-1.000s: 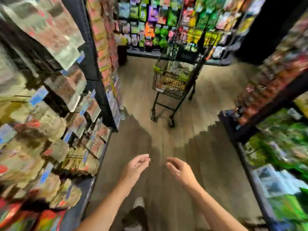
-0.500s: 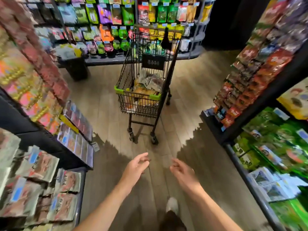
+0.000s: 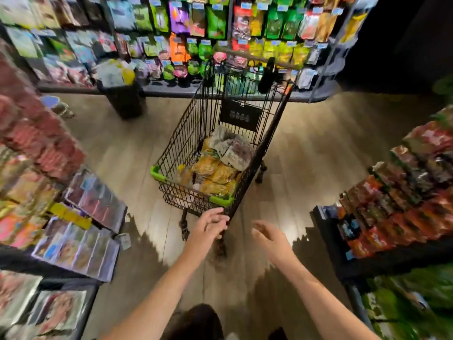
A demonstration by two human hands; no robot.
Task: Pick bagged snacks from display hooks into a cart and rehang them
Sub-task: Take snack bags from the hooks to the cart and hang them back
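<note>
Dim aisle, blurred stretched edges, jagged floor shadow, black corner

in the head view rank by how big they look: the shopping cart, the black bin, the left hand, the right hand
1. shopping cart
2. black bin
3. left hand and right hand: they look alike, so no ranking. They sit nearest the camera, which inflates them against the bin.

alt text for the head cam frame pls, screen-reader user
Two empty, open hands, left hand and right hand, reach toward a black wire shopping cart holding yellow and silver snack bags. Racks of hanging bagged snacks line the aisle.
</note>
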